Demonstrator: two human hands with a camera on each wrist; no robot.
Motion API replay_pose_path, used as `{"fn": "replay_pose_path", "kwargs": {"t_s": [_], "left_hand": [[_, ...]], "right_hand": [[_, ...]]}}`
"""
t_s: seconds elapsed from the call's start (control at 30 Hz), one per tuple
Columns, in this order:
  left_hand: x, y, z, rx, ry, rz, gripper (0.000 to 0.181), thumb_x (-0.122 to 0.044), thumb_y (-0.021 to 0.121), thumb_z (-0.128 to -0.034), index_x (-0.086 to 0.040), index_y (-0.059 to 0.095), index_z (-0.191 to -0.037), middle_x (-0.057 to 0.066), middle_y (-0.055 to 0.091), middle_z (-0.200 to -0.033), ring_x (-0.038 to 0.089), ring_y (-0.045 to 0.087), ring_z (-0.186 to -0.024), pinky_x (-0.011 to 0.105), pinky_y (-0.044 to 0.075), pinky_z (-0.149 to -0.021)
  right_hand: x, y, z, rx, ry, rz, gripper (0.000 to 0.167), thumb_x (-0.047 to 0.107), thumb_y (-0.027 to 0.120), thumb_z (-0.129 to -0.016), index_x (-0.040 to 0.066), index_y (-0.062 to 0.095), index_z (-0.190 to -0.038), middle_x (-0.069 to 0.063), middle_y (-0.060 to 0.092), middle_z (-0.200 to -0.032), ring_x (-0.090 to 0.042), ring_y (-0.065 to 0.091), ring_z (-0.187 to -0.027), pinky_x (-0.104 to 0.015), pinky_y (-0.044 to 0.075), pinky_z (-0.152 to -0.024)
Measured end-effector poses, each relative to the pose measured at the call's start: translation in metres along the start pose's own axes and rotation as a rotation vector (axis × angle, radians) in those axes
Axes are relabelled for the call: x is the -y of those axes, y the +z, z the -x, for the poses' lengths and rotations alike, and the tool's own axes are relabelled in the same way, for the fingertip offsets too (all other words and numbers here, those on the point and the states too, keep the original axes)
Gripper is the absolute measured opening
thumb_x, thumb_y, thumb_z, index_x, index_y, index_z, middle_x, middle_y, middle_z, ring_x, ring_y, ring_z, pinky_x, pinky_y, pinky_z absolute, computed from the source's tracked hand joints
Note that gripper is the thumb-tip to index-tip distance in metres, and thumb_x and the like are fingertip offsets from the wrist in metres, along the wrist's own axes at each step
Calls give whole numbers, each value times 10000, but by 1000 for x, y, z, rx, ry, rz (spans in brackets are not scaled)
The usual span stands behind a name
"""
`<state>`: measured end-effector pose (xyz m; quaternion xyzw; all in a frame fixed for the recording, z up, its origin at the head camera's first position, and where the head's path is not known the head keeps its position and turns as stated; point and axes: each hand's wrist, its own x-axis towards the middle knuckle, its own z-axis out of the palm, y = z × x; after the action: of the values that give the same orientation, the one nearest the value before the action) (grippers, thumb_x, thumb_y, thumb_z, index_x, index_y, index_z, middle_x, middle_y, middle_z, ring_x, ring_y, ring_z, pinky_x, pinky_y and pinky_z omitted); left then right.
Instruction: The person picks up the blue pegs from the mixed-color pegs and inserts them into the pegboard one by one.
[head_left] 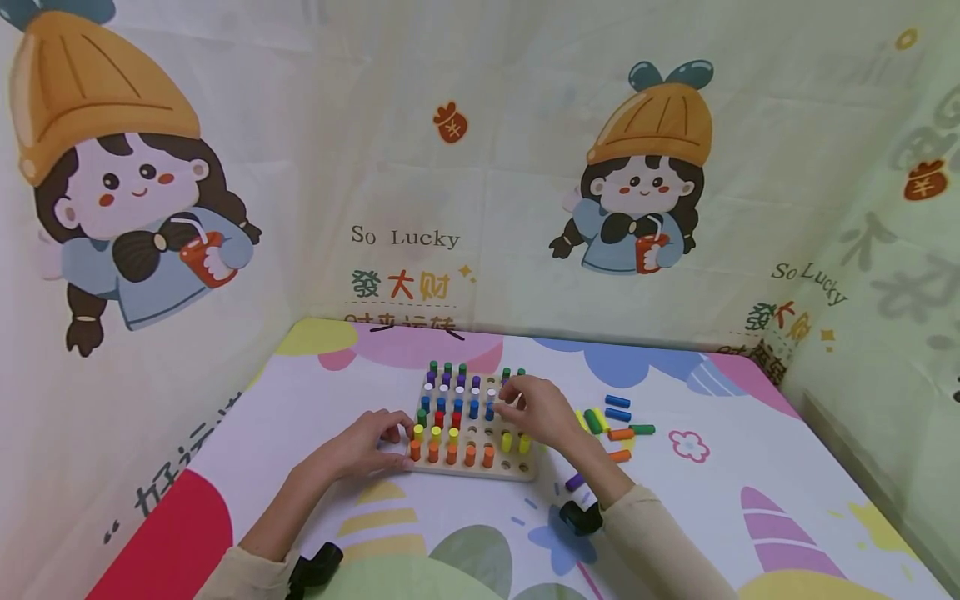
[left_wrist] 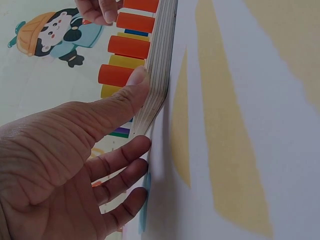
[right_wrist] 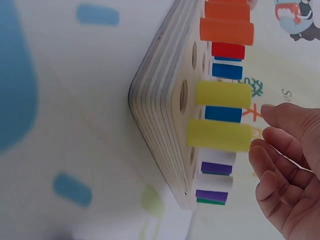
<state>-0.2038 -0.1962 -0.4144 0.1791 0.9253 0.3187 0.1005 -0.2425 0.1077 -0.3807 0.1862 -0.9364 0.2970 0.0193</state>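
The wooden pegboard (head_left: 472, 472), partly filled with rows of coloured pegs (head_left: 452, 454), lay on a patterned tabletop (head_left: 675, 492). At its near left corner, the left hand (head_left: 362, 446) rested its thumb, fingers loosely spread. Over its right side, the right hand (head_left: 546, 410) hung half-open, gripping nothing visible. Loose pegs (head_left: 618, 414) lay right of it; behind it, the cloth (head_left: 510, 192) read "So Lucky" and "發大财".

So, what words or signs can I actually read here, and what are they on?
"So Lucky": on the wall cloth, twice.
"發大财": on the cloth, below each "So Lucky".
"¥": on the printed red pouches.
"好运": on the cloth at left, its end cut off.
Unreadable: the lines cut off by the table, and faint lettering at upper right.
The pegs and pegboard show none.
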Motion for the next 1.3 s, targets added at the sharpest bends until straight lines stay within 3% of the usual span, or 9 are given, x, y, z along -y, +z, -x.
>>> {"fn": "replay_pose_path", "kwargs": {"t_s": [0.23,0.53,1.3], "left_hand": [[1,2,-1,-9,6,-8,377,-269,861,-838,-204,622,-1122,-7,579,-970,196,508,-929,369,483,-828],[1,4,0,-3,-36,-8,394,-273,863,-836,-209,616,-1136,-5,570,-992,202,505,-967,423,481,-894],[-2,2,3,-5,-5,-12,391,-264,866,-833,-195,614,-1124,7,580,-989,204,512,-949,416,485,-871]], "right_hand": [[-6,-8,9,-38,2,-4,153,271,792,-912,155,702,-955,36,644,-883,-149,564,-781,-274,506,-646],[-16,-13,19,-68,-22,21,132,234,794,-910,145,699,-935,38,651,-875,-127,562,-760,-254,488,-629],[-55,-35,36,-138,-3,52,135,223,790,-910,128,701,-946,8,680,-896,-138,575,-759,-273,471,-601]]}}
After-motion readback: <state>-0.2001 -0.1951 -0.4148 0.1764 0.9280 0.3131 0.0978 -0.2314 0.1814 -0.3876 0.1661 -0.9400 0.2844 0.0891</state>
